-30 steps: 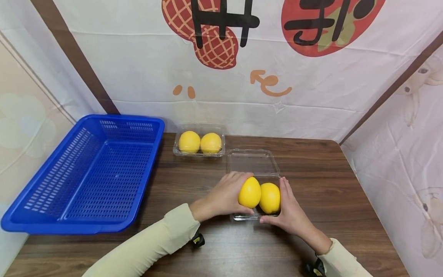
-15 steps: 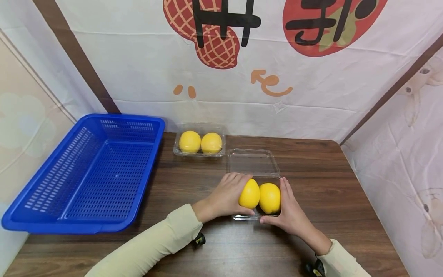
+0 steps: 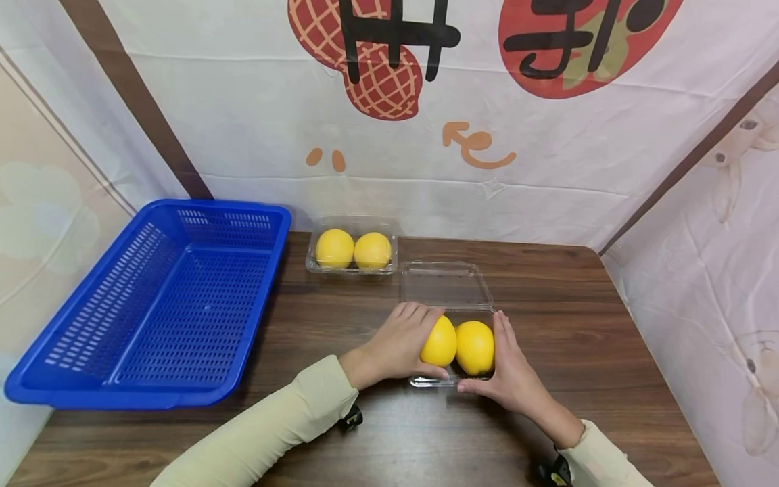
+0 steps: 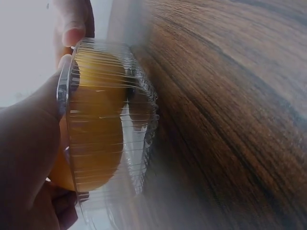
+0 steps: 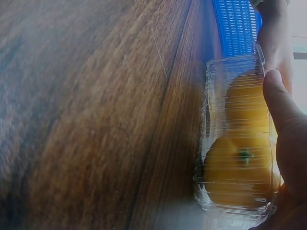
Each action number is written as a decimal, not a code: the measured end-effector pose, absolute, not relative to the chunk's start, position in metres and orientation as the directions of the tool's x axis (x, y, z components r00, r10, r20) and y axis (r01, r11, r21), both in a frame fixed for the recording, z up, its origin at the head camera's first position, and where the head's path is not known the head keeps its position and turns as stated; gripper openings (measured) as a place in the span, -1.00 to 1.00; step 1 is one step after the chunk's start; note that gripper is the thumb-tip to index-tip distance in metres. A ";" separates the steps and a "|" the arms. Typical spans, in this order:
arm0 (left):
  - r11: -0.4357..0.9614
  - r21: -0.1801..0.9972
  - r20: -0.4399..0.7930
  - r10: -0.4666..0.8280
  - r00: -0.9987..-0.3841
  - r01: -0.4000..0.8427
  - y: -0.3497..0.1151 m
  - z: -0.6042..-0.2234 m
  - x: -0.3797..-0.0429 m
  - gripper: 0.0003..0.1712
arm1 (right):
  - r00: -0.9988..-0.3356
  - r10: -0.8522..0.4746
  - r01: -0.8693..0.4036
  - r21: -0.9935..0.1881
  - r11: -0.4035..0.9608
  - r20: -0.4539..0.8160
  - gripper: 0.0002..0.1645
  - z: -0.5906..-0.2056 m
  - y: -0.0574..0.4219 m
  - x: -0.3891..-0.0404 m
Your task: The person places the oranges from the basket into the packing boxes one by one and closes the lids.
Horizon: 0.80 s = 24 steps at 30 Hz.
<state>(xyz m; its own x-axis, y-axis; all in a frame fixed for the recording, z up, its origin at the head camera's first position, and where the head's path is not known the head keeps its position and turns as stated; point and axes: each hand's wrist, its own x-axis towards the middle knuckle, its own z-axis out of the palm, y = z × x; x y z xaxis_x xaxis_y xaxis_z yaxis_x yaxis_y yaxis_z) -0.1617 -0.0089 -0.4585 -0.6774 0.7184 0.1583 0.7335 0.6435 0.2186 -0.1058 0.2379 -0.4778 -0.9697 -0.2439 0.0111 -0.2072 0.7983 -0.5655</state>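
In the head view, my left hand point(image 3: 402, 341) cups the left yellow citrus fruit point(image 3: 439, 341), with its thumb at the front rim of a clear plastic box point(image 3: 446, 381). A second citrus fruit point(image 3: 475, 348) sits beside it in the box. My right hand point(image 3: 512, 368) holds the box's right end, fingers along the side wall and thumb at the front rim. The wrist views show both fruits behind the ribbed clear wall; one bears a green stem end point(image 5: 245, 156). The hinged lid point(image 3: 446, 284) lies folded back on the table, away from the fruit.
A clear box point(image 3: 351, 270) holding two more yellow fruits stands at the back, by the printed curtain point(image 3: 389, 152). To the left sits a large blue basket point(image 3: 201, 311). All stand on a dark wood table point(image 3: 584, 325).
The left fruit has sunk slightly lower in the box, with my left hand still around it. My right hand has stayed in place at the box's right end.
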 end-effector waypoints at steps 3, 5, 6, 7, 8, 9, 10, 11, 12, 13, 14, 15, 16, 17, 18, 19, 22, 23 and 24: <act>0.654 0.205 0.150 0.714 -0.683 0.728 -0.009 -0.458 -0.162 0.26 | -0.970 -0.242 -0.206 -0.566 0.799 0.011 0.71 -0.478 0.238 -0.106; 0.659 0.204 0.145 0.711 -0.688 0.724 -0.009 -0.457 -0.161 0.24 | -0.970 -0.243 -0.207 -0.565 0.799 0.011 0.71 -0.478 0.238 -0.106; 0.661 0.203 0.143 0.710 -0.689 0.723 -0.008 -0.457 -0.161 0.22 | -0.970 -0.243 -0.207 -0.564 0.800 0.011 0.71 -0.478 0.238 -0.106; 0.663 0.200 0.141 0.709 -0.691 0.721 -0.008 -0.457 -0.161 0.21 | -0.970 -0.243 -0.207 -0.564 0.800 0.012 0.71 -0.478 0.238 -0.105; 0.664 0.200 0.141 0.708 -0.692 0.721 -0.008 -0.457 -0.161 0.20 | -0.970 -0.243 -0.208 -0.563 0.800 0.012 0.71 -0.478 0.238 -0.105; 0.663 0.201 0.143 0.708 -0.691 0.721 -0.008 -0.457 -0.161 0.18 | -0.970 -0.243 -0.208 -0.562 0.800 0.013 0.71 -0.478 0.238 -0.105; 0.662 0.203 0.147 0.708 -0.691 0.721 -0.008 -0.457 -0.161 0.17 | -0.970 -0.243 -0.208 -0.562 0.801 0.013 0.71 -0.478 0.238 -0.105; 0.660 0.204 0.151 0.708 -0.690 0.723 -0.008 -0.457 -0.161 0.16 | -0.970 -0.243 -0.208 -0.562 0.801 0.014 0.70 -0.477 0.237 -0.105; 0.659 0.205 0.157 0.708 -0.688 0.724 -0.008 -0.457 -0.161 0.15 | -0.970 -0.243 -0.209 -0.562 0.801 0.014 0.70 -0.477 0.237 -0.105; 0.657 0.207 0.161 0.708 -0.688 0.725 -0.008 -0.458 -0.161 0.14 | -0.970 -0.243 -0.209 -0.562 0.800 0.014 0.70 -0.477 0.237 -0.105; 0.656 0.208 0.164 0.708 -0.687 0.726 -0.008 -0.458 -0.161 0.13 | -0.970 -0.243 -0.209 -0.562 0.800 0.014 0.70 -0.477 0.237 -0.105; 0.656 0.207 0.166 0.708 -0.686 0.726 -0.008 -0.458 -0.161 0.12 | -0.970 -0.243 -0.209 -0.563 0.799 0.014 0.70 -0.477 0.237 -0.105; 0.655 0.208 0.167 0.708 -0.686 0.727 -0.009 -0.458 -0.161 0.11 | -0.970 -0.243 -0.208 -0.565 0.799 0.013 0.70 -0.477 0.237 -0.105; 0.653 0.208 0.167 0.710 -0.685 0.728 -0.009 -0.457 -0.161 0.10 | -0.970 -0.243 -0.208 -0.565 0.798 0.013 0.71 -0.478 0.237 -0.105; 0.654 0.204 0.165 0.711 -0.684 0.729 -0.009 -0.457 -0.161 0.09 | -0.970 -0.244 -0.208 -0.565 0.798 0.012 0.71 -0.478 0.237 -0.105; 0.653 0.203 0.163 0.713 -0.682 0.730 -0.009 -0.457 -0.161 0.08 | -0.970 -0.243 -0.207 -0.565 0.799 0.011 0.71 -0.478 0.237 -0.105; 0.649 0.197 0.160 0.718 -0.677 0.735 -0.009 -0.457 -0.162 0.07 | -0.970 -0.242 -0.205 -0.564 0.800 0.009 0.71 -0.479 0.238 -0.105; 0.649 0.193 0.159 0.720 -0.676 0.736 -0.009 -0.457 -0.162 0.06 | -0.970 -0.241 -0.204 -0.563 0.801 0.008 0.71 -0.479 0.238 -0.105; 0.649 0.191 0.157 0.720 -0.676 0.736 -0.009 -0.456 -0.162 0.06 | -0.971 -0.240 -0.202 -0.564 0.801 0.007 0.71 -0.478 0.238 -0.105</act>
